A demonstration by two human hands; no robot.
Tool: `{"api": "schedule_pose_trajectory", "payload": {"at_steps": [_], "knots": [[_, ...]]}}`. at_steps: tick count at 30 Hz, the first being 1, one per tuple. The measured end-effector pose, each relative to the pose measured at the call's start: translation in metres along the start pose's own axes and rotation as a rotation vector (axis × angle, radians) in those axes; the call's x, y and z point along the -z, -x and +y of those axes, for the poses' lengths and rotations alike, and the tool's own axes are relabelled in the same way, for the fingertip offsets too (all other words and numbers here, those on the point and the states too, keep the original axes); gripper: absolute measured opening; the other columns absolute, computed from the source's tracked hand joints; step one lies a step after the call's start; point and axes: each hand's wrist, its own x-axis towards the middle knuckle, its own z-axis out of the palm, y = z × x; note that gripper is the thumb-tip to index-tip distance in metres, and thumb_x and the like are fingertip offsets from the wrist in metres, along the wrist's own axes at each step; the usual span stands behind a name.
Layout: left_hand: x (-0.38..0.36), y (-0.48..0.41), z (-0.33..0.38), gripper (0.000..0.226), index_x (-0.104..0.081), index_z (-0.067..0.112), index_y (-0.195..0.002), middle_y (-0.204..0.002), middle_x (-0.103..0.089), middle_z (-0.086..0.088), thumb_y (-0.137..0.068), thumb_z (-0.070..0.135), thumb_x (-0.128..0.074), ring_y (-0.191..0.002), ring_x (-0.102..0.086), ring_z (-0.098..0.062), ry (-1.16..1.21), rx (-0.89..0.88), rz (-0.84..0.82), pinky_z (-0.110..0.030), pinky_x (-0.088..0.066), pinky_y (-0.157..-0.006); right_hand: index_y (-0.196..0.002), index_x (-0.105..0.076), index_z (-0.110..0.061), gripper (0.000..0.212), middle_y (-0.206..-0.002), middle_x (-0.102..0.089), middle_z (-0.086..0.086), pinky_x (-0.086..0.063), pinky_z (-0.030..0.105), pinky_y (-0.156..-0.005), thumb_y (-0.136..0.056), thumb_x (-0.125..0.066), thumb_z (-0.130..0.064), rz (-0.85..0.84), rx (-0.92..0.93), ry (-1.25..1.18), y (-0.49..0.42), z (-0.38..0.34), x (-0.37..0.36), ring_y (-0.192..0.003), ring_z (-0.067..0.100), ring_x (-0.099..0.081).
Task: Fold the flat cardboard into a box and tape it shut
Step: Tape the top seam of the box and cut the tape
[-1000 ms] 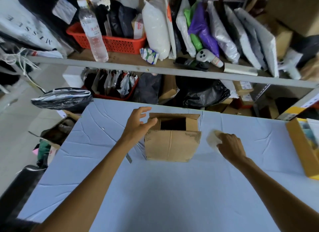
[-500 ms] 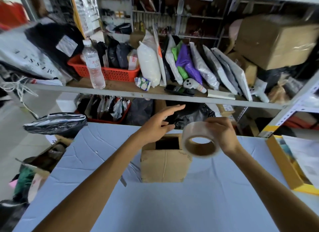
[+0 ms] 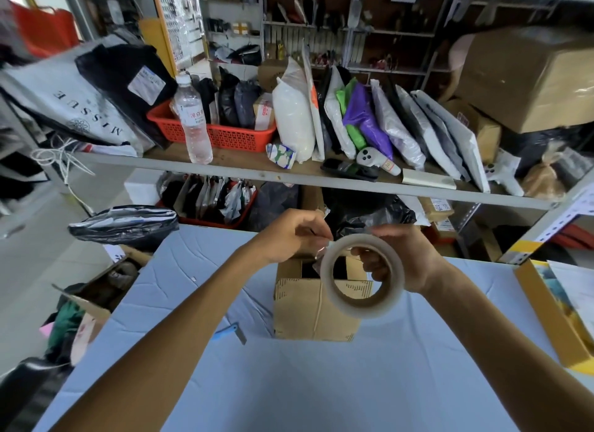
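Cardboard box, small brown corrugated (image 3: pixel 316 309), sits on pale blue table sheet (image 3: pixel 321 383) w/ top open, just behind both hands. Right hand (image 3: pixel 401 261) grips translucent roll of packing tape (image 3: pixel 363 277), fingers hooked thru core, roll raised in front of box. Left hand (image 3: pixel 294 235) pinches at roll's upper edge w/ thumb & fingertips closed; tape end itself too blurred to tell. Grey metal shelf (image 3: pixel 289 177) behind carries clear plastic water bottle (image 3: pixel 193 119), red mesh basket (image 3: pixel 221 134).
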Motion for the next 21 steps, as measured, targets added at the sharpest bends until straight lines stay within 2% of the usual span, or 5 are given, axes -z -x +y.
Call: {"api": "schedule_pose_trajectory", "payload": {"at_steps": [6,10,13,18,21], "knots": [[-0.002,0.004,-0.017,0.037,-0.064,0.030,-0.070,-0.074,-0.067,0.006,-0.082,-0.004,-0.067,-0.075,-0.064,-0.007,-0.055,0.050,0.313,-0.033,-0.053,-0.079,-0.098,-0.064,-0.002,0.026,-0.072,-0.061,0.003,-0.047,0.020,-0.050,-0.075,-0.065,-0.013,0.052,0.076,0.033,-0.005,0.014,0.004,-0.057,0.010,-0.055],[0.010,0.015,-0.025,0.028,-0.063,0.016,-0.072,-0.066,-0.065,0.008,-0.083,-0.009,-0.063,-0.063,-0.065,-0.004,0.085,0.121,0.494,-0.026,-0.054,-0.070,-0.135,-0.048,0.001,0.048,-0.120,-0.057,0.018,-0.049,0.034,-0.082,-0.090,-0.050,-0.016,0.191,0.084,-0.223,-0.002,0.018,0.023,-0.103,0.031,-0.057],[0.003,0.015,-0.019,0.022,-0.063,0.013,-0.076,-0.062,-0.066,0.011,-0.085,-0.006,-0.062,-0.062,-0.063,-0.004,0.112,0.095,0.483,-0.017,-0.054,-0.065,-0.142,-0.045,-0.014,0.049,-0.138,-0.054,0.014,-0.052,0.040,-0.075,-0.095,-0.053,-0.022,0.258,0.080,-0.284,-0.003,0.020,0.030,-0.118,0.033,-0.056],[-0.004,0.013,-0.014,0.017,-0.065,0.015,-0.079,-0.068,-0.065,0.006,-0.088,0.000,-0.062,-0.069,-0.063,-0.011,0.260,0.139,0.494,-0.026,-0.058,-0.073,-0.132,-0.054,-0.010,0.042,-0.125,-0.063,0.013,-0.054,0.037,-0.076,-0.091,-0.053,-0.020,0.210,0.227,-0.229,0.006,0.017,0.036,-0.105,0.029,-0.061],[-0.007,0.012,-0.011,0.015,-0.064,0.012,-0.082,-0.072,-0.063,-0.001,-0.088,0.000,-0.060,-0.069,-0.062,-0.012,0.341,0.165,0.474,-0.025,-0.059,-0.071,-0.123,-0.055,-0.004,0.054,-0.111,-0.062,0.015,-0.047,0.038,-0.086,-0.069,-0.055,-0.004,-0.027,0.321,-0.248,0.018,0.019,0.041,-0.101,0.031,-0.058]]}}
